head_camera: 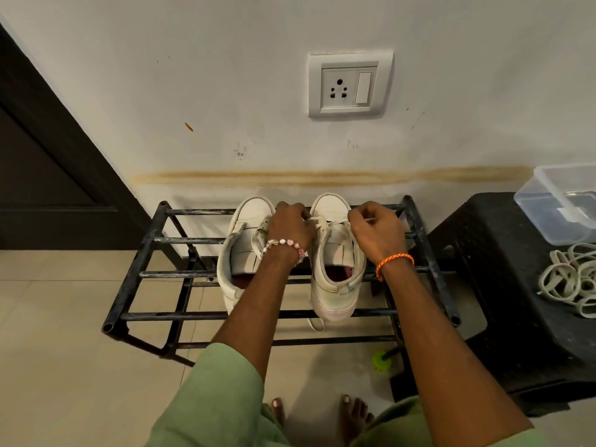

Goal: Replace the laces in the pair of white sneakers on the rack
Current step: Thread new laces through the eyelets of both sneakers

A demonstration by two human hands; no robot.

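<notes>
left rack [180, 272]: open bars | right: stool [503, 285] beside | behind: wall [225, 91]

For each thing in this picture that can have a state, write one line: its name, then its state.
left sneaker: on rack, lace loose
right sneaker: on rack, being laced
rack: upright against wall
left hand: pinches lace
right hand: pinches lace
lace: stretched between both hands
spare laces: heaped on stool
clear box: open, no lid on

The clear box [561, 201] at 3 o'clock runs off the frame, same with the loose laces [571, 282] below it. Left hand [290, 227] covers the left sneaker's [245, 240] eyelets.
</notes>
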